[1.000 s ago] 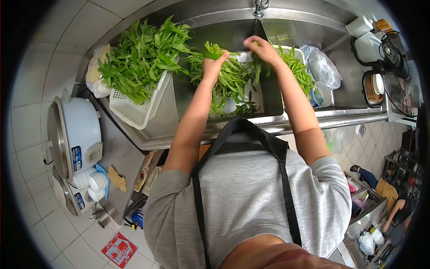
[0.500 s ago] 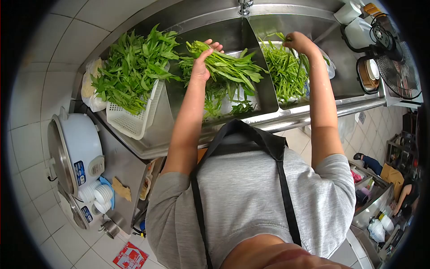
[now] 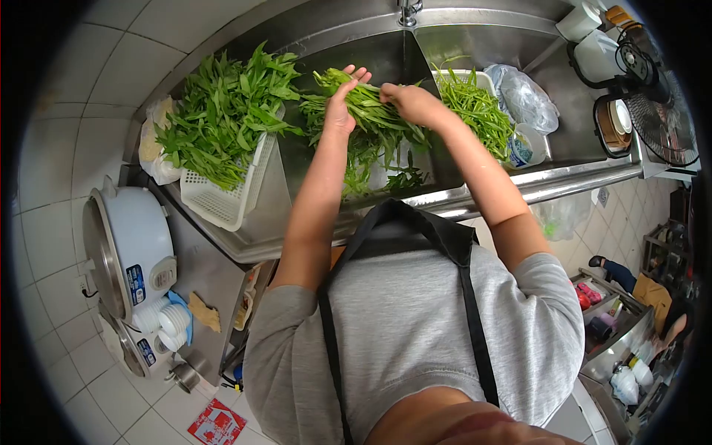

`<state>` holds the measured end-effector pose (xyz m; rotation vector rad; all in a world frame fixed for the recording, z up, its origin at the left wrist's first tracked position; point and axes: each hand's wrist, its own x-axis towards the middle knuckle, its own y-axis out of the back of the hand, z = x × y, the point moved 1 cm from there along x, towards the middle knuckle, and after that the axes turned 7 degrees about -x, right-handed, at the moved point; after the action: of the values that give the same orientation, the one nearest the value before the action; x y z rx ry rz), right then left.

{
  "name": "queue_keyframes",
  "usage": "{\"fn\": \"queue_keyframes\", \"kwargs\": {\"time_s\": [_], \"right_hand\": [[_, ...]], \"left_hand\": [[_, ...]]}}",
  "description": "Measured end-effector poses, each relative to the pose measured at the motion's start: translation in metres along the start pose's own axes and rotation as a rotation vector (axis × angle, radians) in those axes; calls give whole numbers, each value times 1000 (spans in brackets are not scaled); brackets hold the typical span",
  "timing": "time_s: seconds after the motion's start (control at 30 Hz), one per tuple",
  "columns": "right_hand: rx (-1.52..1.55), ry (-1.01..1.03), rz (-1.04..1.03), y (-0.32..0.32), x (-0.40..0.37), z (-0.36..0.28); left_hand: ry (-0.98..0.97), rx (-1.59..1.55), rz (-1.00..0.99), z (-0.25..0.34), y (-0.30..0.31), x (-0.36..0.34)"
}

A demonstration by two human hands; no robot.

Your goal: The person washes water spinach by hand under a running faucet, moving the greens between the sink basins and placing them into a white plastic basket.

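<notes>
In the middle sink basin, my left hand (image 3: pixel 343 104) holds a bunch of leafy green stems (image 3: pixel 371 107), thumb across it and fingertips spread beyond. My right hand (image 3: pixel 411 102) is closed at the right side of this bunch, its fingers on the stems. Loose greens (image 3: pixel 360 174) lie below in the basin. On the left, more greens (image 3: pixel 222 111) are heaped over a white perforated basket (image 3: pixel 215 204). A second white basket (image 3: pixel 486 80) in the right basin carries thin green stems (image 3: pixel 475 111).
A clear plastic bag (image 3: pixel 526 100) and a small tub (image 3: pixel 528 147) are in the right basin. The faucet (image 3: pixel 408 11) is at the back. A rice cooker (image 3: pixel 137 245) stands left, a fan (image 3: pixel 660 111) right. Another person (image 3: pixel 619 274) is at the far right.
My right hand has moved left from above the right basket to the bunch in my left hand. The plastic bag and tub, mostly covered by my arm before, now show.
</notes>
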<state>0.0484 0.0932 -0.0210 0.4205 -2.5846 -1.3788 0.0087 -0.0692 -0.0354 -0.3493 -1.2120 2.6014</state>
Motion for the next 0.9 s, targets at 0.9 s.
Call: {"fn": "queue_keyframes", "kwargs": {"time_s": [0.9], "right_hand": [[385, 39, -203, 8, 26, 24]], "left_hand": [[-16, 534, 135, 18, 6, -7]]}}
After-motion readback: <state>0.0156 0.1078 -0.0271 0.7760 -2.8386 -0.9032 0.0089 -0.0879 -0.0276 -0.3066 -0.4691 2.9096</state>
